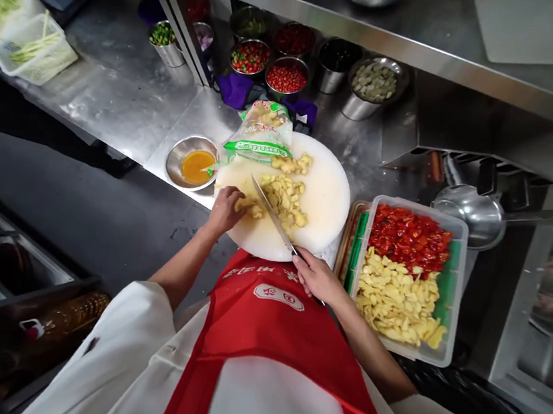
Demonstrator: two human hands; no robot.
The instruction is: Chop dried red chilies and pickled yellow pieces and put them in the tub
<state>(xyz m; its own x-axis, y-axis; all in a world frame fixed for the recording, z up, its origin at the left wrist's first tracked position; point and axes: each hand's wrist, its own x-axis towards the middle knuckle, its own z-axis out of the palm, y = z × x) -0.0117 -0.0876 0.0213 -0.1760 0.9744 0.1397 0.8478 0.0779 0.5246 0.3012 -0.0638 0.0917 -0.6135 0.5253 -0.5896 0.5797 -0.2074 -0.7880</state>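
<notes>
In the head view, my right hand (317,276) grips a long knife (275,216) by its dark handle. The blade slants away to the upper left over the round white cutting board (328,193). At the board's left edge my left hand (227,209) has its fingers bent onto a piece of ginger (254,211), just left of the blade. Sliced ginger (291,202) is heaped right of the knife. Behind the heap lies an unsliced ginger root (292,163), beside a clear plastic bag (260,131) with green print and more ginger inside.
A metal bowl (174,161) of orange liquid stands left of the board. To the right, a plastic tub (456,283) holds chopped red peppers and ginger slices. Several metal pots (359,108) of ingredients line the back beneath a steel shelf (426,57). A ladle (472,214) lies farther right.
</notes>
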